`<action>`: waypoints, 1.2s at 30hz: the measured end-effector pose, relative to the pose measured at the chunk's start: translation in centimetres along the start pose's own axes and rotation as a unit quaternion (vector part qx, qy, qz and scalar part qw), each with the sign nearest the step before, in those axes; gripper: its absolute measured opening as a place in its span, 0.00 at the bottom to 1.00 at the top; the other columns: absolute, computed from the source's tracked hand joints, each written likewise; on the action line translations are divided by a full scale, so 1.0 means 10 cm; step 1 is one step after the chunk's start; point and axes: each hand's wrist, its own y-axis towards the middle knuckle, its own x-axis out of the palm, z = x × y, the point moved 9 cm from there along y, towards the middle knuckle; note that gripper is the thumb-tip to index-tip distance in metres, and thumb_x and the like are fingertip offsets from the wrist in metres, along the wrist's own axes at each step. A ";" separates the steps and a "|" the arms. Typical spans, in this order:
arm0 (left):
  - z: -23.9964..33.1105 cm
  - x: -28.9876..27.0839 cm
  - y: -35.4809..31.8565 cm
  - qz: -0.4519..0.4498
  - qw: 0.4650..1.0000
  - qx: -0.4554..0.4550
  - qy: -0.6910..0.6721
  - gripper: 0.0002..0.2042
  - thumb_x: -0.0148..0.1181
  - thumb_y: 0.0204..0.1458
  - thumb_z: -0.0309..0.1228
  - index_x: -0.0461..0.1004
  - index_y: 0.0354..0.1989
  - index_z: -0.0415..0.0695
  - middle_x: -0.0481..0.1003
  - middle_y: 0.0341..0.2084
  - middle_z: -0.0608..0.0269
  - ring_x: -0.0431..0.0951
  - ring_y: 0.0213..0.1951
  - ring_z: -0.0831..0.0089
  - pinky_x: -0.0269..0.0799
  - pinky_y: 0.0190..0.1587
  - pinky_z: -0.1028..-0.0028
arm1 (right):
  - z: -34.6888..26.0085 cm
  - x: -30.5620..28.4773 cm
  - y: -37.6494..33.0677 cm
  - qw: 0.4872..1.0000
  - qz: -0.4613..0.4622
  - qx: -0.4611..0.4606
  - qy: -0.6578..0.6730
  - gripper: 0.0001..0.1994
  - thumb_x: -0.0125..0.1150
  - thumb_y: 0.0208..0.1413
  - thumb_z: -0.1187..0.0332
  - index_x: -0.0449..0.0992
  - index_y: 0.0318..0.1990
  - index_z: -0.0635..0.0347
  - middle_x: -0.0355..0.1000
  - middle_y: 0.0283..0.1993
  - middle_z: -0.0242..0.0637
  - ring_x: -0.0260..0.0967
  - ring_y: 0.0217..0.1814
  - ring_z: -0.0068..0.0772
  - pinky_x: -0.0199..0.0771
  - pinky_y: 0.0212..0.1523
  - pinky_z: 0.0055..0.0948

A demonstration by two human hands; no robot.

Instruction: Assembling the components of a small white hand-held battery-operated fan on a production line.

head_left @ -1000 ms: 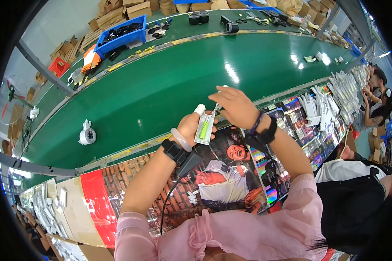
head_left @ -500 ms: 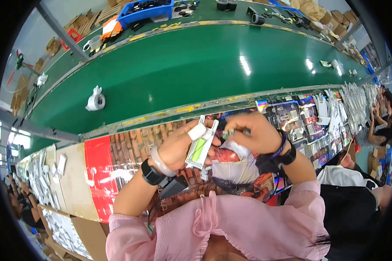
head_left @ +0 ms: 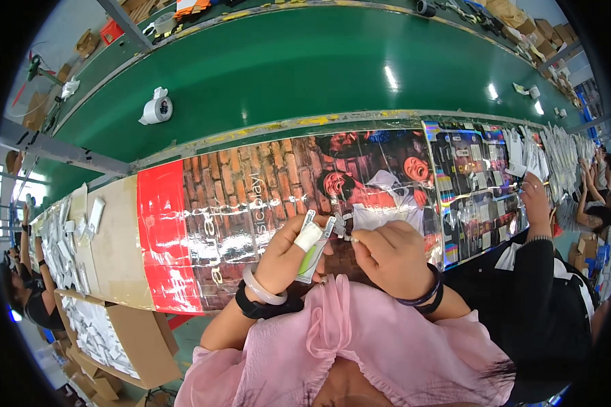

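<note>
Two bare hands work over the table (head_left: 119, 237), whose front part is covered by a glossy printed sheet (head_left: 231, 197) with a brick pattern. The left hand (head_left: 283, 261) grips one slim white plastic part (head_left: 313, 256), held tilted above the sheet, close to the person's chest; it has two narrow prongs at its upper end and one bright green panel inside. The left thumb (head_left: 308, 237) wears one white wrap. The right hand (head_left: 394, 254) is just beside it, fingers curled together, though I cannot tell whether they grip anything. A few small whitish bits (head_left: 341, 225), too small to count, show between the hands. One rounded, smooth white part (head_left: 157, 110) sits on the shiny green surface (head_left: 271, 74) beyond. One open cardboard box (head_left: 139, 339) at lower left holds many white pieces (head_left: 102, 336).
</note>
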 end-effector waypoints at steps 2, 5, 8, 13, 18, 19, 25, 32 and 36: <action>-0.04 0.07 0.00 -0.005 1.000 0.012 0.002 0.14 0.44 0.65 0.33 0.65 0.55 0.40 0.75 0.29 0.58 0.76 0.21 0.72 0.76 0.23 0.73 | -0.01 -0.02 0.02 0.999 0.038 0.013 0.002 0.10 0.65 0.46 0.74 0.74 0.37 0.60 0.72 0.26 0.36 0.69 0.24 0.37 0.68 0.30 0.35; -0.15 0.12 0.00 -0.028 0.999 0.030 -0.012 0.14 0.44 0.65 0.32 0.63 0.57 0.41 0.75 0.31 0.59 0.76 0.23 0.73 0.76 0.24 0.73 | -0.02 -0.05 0.00 0.995 0.094 0.031 0.022 0.12 0.65 0.44 0.78 0.74 0.38 0.60 0.71 0.25 0.36 0.69 0.24 0.40 0.70 0.33 0.36; -0.22 0.20 -0.01 -0.047 0.997 0.034 -0.041 0.16 0.46 0.63 0.30 0.61 0.59 0.42 0.73 0.35 0.58 0.76 0.26 0.73 0.76 0.24 0.72 | 0.00 -0.03 -0.06 0.987 0.138 0.055 0.067 0.10 0.65 0.46 0.77 0.74 0.37 0.60 0.72 0.26 0.37 0.69 0.26 0.41 0.70 0.32 0.35; -0.13 0.25 -0.05 -0.070 0.993 0.075 -0.061 0.18 0.47 0.61 0.27 0.59 0.59 0.42 0.71 0.36 0.60 0.75 0.27 0.75 0.75 0.26 0.75 | -0.03 0.02 -0.13 0.987 0.115 0.048 0.101 0.08 0.66 0.48 0.76 0.76 0.37 0.60 0.75 0.31 0.38 0.71 0.29 0.42 0.70 0.34 0.35; -0.08 0.28 -0.10 -0.099 0.985 0.116 -0.080 0.21 0.46 0.59 0.23 0.55 0.62 0.42 0.70 0.36 0.61 0.74 0.29 0.77 0.73 0.28 0.78 | -0.13 -0.03 -0.10 0.984 0.136 0.010 0.117 0.10 0.68 0.46 0.80 0.76 0.36 0.62 0.77 0.35 0.40 0.73 0.33 0.41 0.72 0.33 0.32; -0.05 0.29 -0.13 -0.093 0.987 0.119 -0.062 0.23 0.47 0.58 0.23 0.55 0.63 0.42 0.69 0.37 0.61 0.73 0.30 0.78 0.72 0.29 0.79 | -0.15 -0.02 -0.10 0.984 0.132 0.008 0.115 0.10 0.68 0.46 0.80 0.76 0.36 0.62 0.77 0.35 0.40 0.73 0.33 0.41 0.72 0.33 0.32; -0.03 0.27 -0.17 -0.073 0.987 0.141 -0.029 0.26 0.50 0.57 0.23 0.52 0.65 0.42 0.68 0.41 0.64 0.69 0.28 0.82 0.69 0.29 0.81 | -0.20 -0.01 -0.09 0.986 0.112 -0.015 0.122 0.11 0.69 0.45 0.80 0.76 0.37 0.61 0.78 0.37 0.40 0.73 0.34 0.40 0.72 0.36 0.31; 0.03 0.29 -0.22 -0.094 0.984 0.147 0.024 0.25 0.47 0.58 0.25 0.52 0.65 0.38 0.68 0.42 0.61 0.71 0.34 0.79 0.75 0.32 0.78 | -0.20 -0.01 -0.08 0.986 0.101 -0.016 0.135 0.13 0.70 0.43 0.81 0.77 0.38 0.62 0.73 0.36 0.39 0.70 0.34 0.41 0.71 0.36 0.33; 0.16 0.34 -0.27 -0.098 0.962 0.225 0.121 0.24 0.46 0.60 0.28 0.52 0.64 0.38 0.67 0.40 0.61 0.71 0.33 0.79 0.74 0.34 0.77 | -0.19 0.00 -0.09 0.987 0.097 -0.021 0.129 0.13 0.70 0.43 0.81 0.77 0.38 0.61 0.73 0.36 0.38 0.70 0.34 0.41 0.70 0.35 0.33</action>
